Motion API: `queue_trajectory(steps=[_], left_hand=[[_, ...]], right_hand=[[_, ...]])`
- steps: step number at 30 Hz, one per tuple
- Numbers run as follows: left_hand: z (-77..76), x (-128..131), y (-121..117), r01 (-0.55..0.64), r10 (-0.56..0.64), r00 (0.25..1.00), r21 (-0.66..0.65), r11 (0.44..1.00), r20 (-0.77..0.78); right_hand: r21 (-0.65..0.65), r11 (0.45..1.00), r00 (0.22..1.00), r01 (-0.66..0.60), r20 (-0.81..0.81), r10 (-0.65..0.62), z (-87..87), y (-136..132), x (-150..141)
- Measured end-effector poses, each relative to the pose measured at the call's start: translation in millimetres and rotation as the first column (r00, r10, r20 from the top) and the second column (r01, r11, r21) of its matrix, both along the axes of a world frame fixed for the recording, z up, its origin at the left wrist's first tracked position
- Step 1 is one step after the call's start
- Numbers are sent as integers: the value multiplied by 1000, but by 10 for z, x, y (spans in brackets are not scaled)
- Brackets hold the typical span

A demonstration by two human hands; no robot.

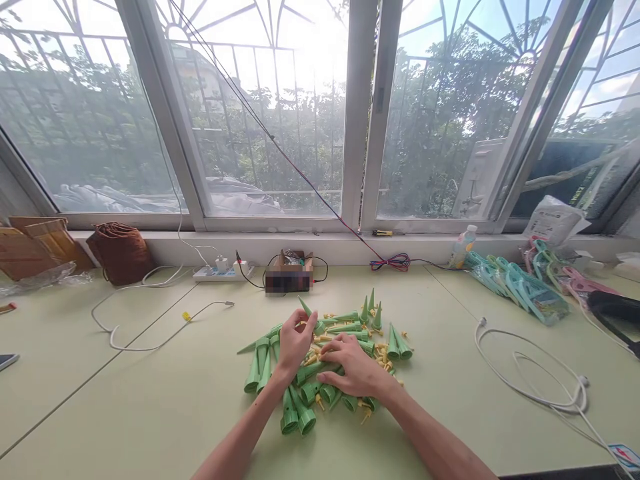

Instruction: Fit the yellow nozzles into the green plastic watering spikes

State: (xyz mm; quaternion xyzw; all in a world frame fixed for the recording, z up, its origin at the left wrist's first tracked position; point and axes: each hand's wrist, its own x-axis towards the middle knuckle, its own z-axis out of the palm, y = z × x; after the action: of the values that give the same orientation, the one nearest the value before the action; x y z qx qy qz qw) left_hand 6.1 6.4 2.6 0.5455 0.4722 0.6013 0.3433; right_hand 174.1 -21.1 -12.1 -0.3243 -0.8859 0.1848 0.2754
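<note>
My left hand is closed around a green plastic cone, whose tip points up and to the left. Low over the middle of the pile, my right hand has its thumb and fingers apart, with the fingertips among the small parts. Hollow green cones lie spread around both hands, several with their wide round ends facing me. Small yellow plastic pieces are scattered between them. A few cones stand upright behind the right hand. My hands cover part of the pile.
Along the window sill are a brown drawstring bag, a power strip, a small cardboard box and a bottle. Teal plastic items lie at the right. White cables curl across the table.
</note>
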Motion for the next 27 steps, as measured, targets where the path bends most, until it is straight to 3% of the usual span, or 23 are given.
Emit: queue_trajectory(steps=[27], left_hand=[[-42, 10, 7, 3, -3, 999, -7, 1000, -47]], right_hand=[[-23, 1000, 1000, 7, 26, -7, -33, 11, -8]])
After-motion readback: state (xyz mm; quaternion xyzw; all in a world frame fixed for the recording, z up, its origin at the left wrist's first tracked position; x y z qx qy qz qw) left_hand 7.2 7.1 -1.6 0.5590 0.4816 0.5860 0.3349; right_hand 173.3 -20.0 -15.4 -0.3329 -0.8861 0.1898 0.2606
